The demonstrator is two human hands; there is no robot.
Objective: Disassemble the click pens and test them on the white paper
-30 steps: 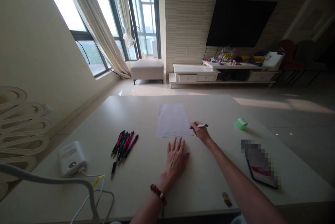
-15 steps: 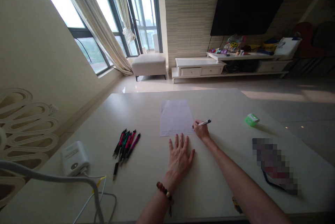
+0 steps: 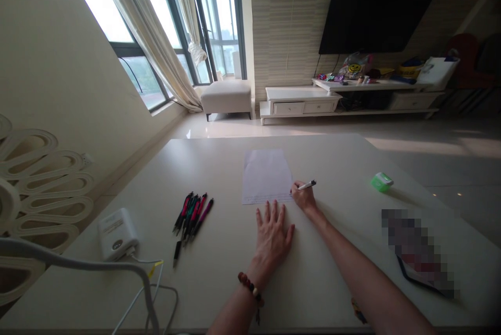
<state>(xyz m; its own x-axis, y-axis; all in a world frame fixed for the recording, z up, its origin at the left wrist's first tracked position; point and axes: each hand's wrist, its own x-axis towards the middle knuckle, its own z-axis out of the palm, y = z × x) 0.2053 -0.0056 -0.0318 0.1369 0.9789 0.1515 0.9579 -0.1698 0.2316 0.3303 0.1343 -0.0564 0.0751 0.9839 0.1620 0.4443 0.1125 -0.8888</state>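
A white sheet of paper [image 3: 266,174] lies on the white table [image 3: 219,283], with small lines of writing along its near edge. My left hand [image 3: 273,236] rests flat with fingers spread, its fingertips at the paper's near edge. At the sheet's near right corner, my right hand [image 3: 303,198] is closed around a white pen [image 3: 307,184] with a dark end. The pen's tip is mostly hidden by my fingers. To the left lie several red, green and purple pens [image 3: 193,215] in a loose bunch, with a black pen cap [image 3: 177,253] just below them.
A white power adapter [image 3: 117,235] with cables sits at the left, and a thick grey cable [image 3: 78,264] crosses in front. At the right are a small green box [image 3: 382,182] and a blurred-out dark object [image 3: 420,254]. A small colourful item [image 3: 358,311] lies beside my right forearm.
The whole view has shifted slightly, so everything appears a little further right. My right hand keeps its grip on the pen at the paper's corner; my left hand stays flat.
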